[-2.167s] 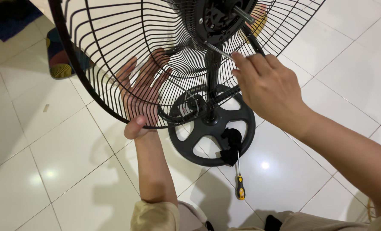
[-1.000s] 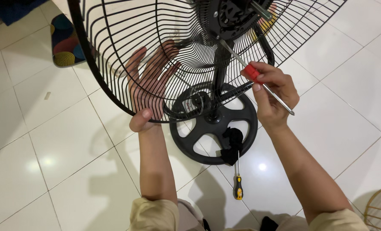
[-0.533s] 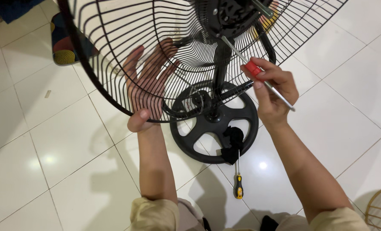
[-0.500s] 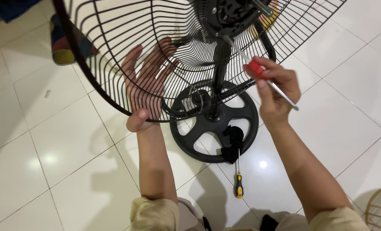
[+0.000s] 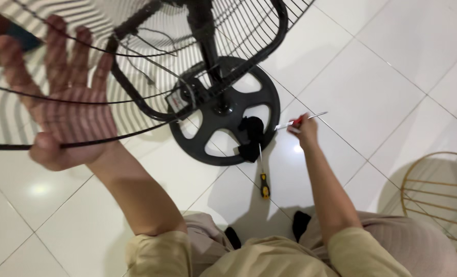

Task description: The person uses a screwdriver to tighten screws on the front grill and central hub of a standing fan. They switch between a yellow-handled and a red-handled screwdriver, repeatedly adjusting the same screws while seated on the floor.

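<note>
A black wire fan guard point(image 5: 151, 46) tilts over the white tile floor, fixed to a black stand with a round spoked base point(image 5: 226, 110). My left hand point(image 5: 66, 115) lies flat against the guard's wires, thumb hooked under the rim at the left. My right hand point(image 5: 303, 131) is low by the right side of the base and grips a red-handled screwdriver point(image 5: 301, 119) with its metal shaft pointing right. A yellow-handled screwdriver point(image 5: 263, 177) lies on the tiles just below the base.
A gold wire fan guard point(image 5: 441, 200) rests on the floor at the right edge. My knees in beige trousers point(image 5: 269, 251) fill the bottom. A dark cloth or part point(image 5: 249, 138) sits on the base's rim.
My right hand has dropped from the fan's motor area down to the floor beside the base, still holding the red screwdriver. The view has swung, and the guard now tilts more toward the left.
</note>
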